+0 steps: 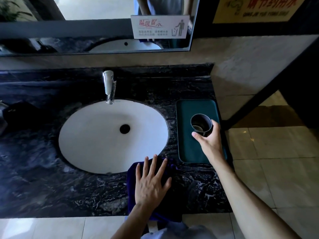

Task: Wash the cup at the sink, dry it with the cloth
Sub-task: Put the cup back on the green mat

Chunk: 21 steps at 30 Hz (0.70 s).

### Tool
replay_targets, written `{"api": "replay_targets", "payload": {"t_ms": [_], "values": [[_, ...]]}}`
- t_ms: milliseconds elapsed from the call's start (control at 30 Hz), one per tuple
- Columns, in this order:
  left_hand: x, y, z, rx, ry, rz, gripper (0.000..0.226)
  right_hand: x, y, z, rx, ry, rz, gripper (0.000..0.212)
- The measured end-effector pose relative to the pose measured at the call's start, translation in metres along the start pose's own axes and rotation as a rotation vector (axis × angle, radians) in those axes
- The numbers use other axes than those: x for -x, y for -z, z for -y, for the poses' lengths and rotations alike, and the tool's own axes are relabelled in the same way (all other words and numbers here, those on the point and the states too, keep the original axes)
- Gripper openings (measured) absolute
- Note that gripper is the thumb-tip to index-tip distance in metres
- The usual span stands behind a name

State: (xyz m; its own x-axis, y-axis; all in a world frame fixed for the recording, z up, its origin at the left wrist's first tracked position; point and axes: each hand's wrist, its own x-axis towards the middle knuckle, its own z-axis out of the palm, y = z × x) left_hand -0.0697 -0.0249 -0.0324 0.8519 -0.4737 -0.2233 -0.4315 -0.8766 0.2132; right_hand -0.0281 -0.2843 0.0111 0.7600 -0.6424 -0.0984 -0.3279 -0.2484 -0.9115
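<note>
The counter (51,169) was black stone veined with white and grey streaks. Set into it, the sink (96,135) was plain white with a black drain (124,129). The faucet (108,87) was shiny chrome. The cloth (133,171) was deep purple-blue, unpatterned. The tray (189,152) was dark teal, a single flat colour. The cup (201,124) was dark grey outside with a dull metallic inside. The wall sign (159,27) was white with red and grey print; the other sign (255,9) was yellow with red lettering. The floor tiles (276,169) were pale beige.
</note>
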Motion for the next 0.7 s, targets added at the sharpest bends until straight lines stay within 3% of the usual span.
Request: {"api": "replay_targets", "payload": {"t_ms": [500,700], "values": [[-0.0015,-0.0045,0.0009,-0.022,0.001,-0.029,0.071,0.0005,-0.0035,-0.0035,0.008,-0.013,0.024,0.083],[0.0003,-0.0065,0.0035,-0.01,-0.005,-0.035,0.072,0.0035,-0.0012,-0.0085,-0.008,-0.039,0.085,0.094]]}}
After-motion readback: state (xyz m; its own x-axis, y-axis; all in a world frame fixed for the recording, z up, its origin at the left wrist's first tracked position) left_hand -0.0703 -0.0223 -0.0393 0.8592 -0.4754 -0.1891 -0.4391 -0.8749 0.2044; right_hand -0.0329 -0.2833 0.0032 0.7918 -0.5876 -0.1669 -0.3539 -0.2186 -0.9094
